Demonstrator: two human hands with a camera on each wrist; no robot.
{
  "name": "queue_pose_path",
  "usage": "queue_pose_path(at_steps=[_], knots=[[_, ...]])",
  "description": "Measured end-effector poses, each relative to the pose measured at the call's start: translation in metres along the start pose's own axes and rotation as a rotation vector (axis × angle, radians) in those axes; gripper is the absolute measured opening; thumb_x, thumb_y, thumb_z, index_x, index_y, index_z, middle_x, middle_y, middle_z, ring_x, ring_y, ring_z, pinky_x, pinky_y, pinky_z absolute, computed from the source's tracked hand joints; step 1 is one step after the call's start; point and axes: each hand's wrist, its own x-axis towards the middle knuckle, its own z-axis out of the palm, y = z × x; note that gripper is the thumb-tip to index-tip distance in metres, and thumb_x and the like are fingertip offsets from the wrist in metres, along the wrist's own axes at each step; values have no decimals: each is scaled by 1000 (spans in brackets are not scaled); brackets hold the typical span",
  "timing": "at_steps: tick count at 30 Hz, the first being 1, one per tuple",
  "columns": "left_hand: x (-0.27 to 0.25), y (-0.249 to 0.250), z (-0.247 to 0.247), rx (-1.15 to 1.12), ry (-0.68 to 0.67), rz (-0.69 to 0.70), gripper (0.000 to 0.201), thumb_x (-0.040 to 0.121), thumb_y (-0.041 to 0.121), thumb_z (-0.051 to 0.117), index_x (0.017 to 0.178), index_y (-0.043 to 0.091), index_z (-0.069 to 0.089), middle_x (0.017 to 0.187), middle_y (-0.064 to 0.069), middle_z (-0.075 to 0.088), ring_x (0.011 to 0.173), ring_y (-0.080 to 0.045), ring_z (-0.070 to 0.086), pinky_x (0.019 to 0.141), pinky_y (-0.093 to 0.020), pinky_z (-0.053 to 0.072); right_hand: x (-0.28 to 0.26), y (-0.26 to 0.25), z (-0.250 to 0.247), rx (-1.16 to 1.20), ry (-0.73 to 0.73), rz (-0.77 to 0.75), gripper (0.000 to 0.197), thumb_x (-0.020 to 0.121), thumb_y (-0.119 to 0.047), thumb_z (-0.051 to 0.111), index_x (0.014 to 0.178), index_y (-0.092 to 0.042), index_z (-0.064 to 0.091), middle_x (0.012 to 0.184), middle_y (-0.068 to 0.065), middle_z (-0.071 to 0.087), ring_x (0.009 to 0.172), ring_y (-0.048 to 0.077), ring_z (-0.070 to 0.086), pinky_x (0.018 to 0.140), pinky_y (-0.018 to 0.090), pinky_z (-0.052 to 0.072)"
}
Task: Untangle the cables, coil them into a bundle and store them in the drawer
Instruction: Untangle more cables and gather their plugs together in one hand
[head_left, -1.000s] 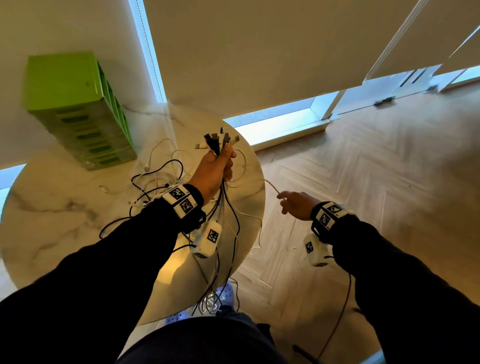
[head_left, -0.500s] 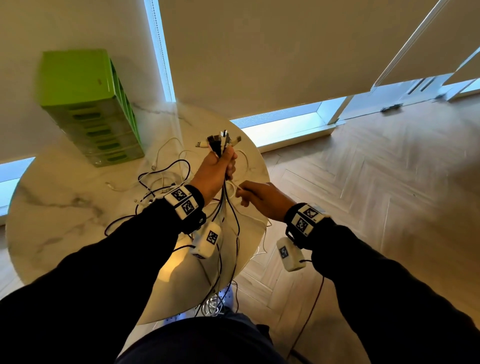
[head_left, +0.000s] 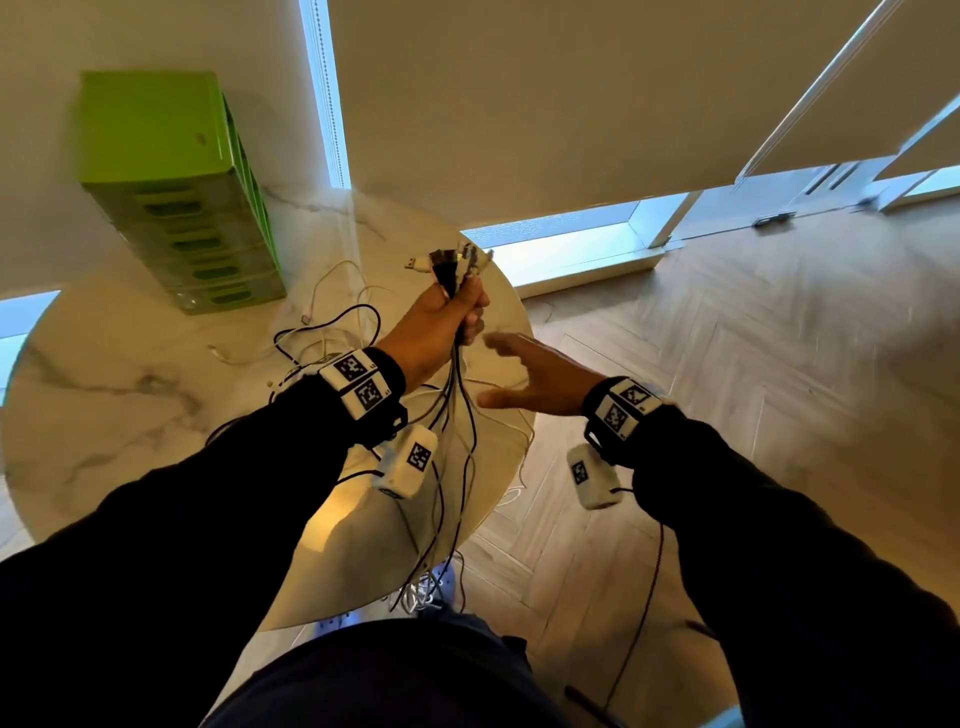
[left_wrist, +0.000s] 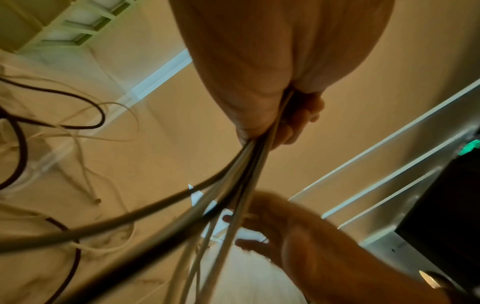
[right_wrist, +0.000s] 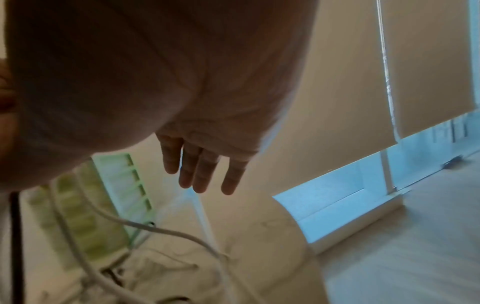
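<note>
My left hand (head_left: 457, 312) grips a bunch of black and white cables (head_left: 457, 415) just below their plugs (head_left: 454, 262), held up over the round marble table (head_left: 104, 405). The strands hang from the fist (left_wrist: 275, 123) down past the table's front edge. More cable loops (head_left: 322, 332) lie tangled on the tabletop. My right hand (head_left: 524, 374) hovers just right of the hanging strands, fingers (right_wrist: 197, 172) straight and spread, holding nothing. The green drawer unit (head_left: 182, 197) stands at the table's far left with all its drawers closed.
The table's right edge (head_left: 519, 332) lies under the hands, with herringbone wood floor (head_left: 753, 389) beyond. Blinds cover the windows (head_left: 571, 244) behind the table. Thin wires hang from the wrist cameras (head_left: 592, 473) toward the floor.
My right hand came in from the right toward the bunch, then opened and now hovers spread beside the strands. The left hand kept its grip and stayed raised.
</note>
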Motion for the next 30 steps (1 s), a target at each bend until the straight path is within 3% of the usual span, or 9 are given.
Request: queue_pose_path(at_steps=[4,6,9,12,16,20,23,26,30], knots=[[-22,20,2,131,-163,-25,30,107,34,41,91,14,57,64,6,48,65,-12,48,67,-23,45,23,-33,21,148,-12,-46,86,63,-76,72,132,-28,54,132,-4,61,119,12,58,106,40,47],[-31,29,-6,174,-199,-49,30,107,34,41,90,15,56,65,6,50,67,-12,51,69,-23,48,28,-42,34,224,-34,-67,65,74,-67,71,124,-26,61,120,-3,68,110,13,64,103,42,50],[-41,36,-23,214,-213,-50,34,105,40,40,84,16,53,68,6,54,79,-19,58,87,-38,51,30,-51,41,385,-163,-81,33,94,-40,63,117,-18,69,112,1,73,106,16,66,104,38,48],[-50,40,-34,166,-215,-82,36,107,39,37,83,14,49,67,5,51,84,-21,60,97,-44,51,30,-52,34,337,-300,-54,32,100,-32,54,106,-6,72,102,4,76,107,19,67,106,34,44],[-59,42,-38,-57,-175,-91,32,108,32,38,81,15,45,64,3,37,73,-18,56,94,-42,52,24,-43,19,186,-397,42,38,99,-21,56,66,-10,69,75,6,74,96,19,73,89,20,48],[-64,48,-42,-260,-77,-72,31,107,30,41,81,14,47,61,3,31,62,-16,47,102,-52,50,14,-26,5,112,-330,176,32,93,-17,66,63,-8,62,73,12,73,87,15,75,80,21,51],[-62,57,-52,-338,3,-3,31,108,31,41,86,12,53,62,4,30,60,-14,43,97,-50,53,9,0,7,-48,-190,251,27,91,-22,68,70,-5,67,80,14,75,77,21,73,77,30,54],[-55,70,-61,-394,160,95,32,109,30,39,89,10,55,62,4,29,58,-12,37,80,-40,54,1,9,19,-308,-78,318,28,87,-32,61,79,-6,66,78,12,72,78,28,71,72,35,56],[-41,78,-60,-472,341,176,32,109,29,40,78,20,41,62,5,30,53,-9,31,58,-24,37,-7,-14,54,-456,-172,182,33,97,-37,54,93,-7,66,87,11,62,81,25,59,69,31,41]])
